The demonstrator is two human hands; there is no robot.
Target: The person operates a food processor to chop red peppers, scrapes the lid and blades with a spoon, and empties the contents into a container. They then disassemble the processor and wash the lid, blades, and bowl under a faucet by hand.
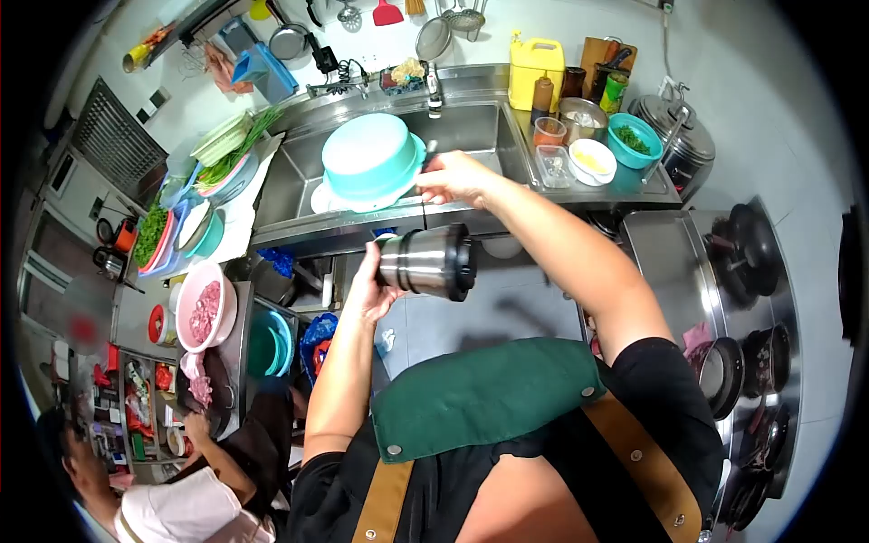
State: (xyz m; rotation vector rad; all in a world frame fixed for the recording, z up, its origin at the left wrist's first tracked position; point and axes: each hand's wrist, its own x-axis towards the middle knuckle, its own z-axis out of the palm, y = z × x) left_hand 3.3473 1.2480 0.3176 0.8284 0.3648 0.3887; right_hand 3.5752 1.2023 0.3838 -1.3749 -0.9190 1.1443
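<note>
My left hand (pixel 369 288) is wrapped round a stainless steel tumbler (pixel 418 262) with black bands, tilted on its side in front of the sink. The tumbler's wide black end points right. Above it, at the sink's front edge, my right hand (pixel 457 178) has its fingers closed on a small dark thing, too hidden to name. Close to those fingers is an upturned turquoise basin (pixel 367 149), resting on other pale basinware over the steel sink (pixel 294 172).
A yellow jug (pixel 534 77), bottles and small bowls stand right of the sink. Greens and bowls fill the left counter. At lower left, a co-worker (pixel 195 498) reaches toward meat beside a pink basin (pixel 226 328). Several pans (pixel 721 376) line the right side.
</note>
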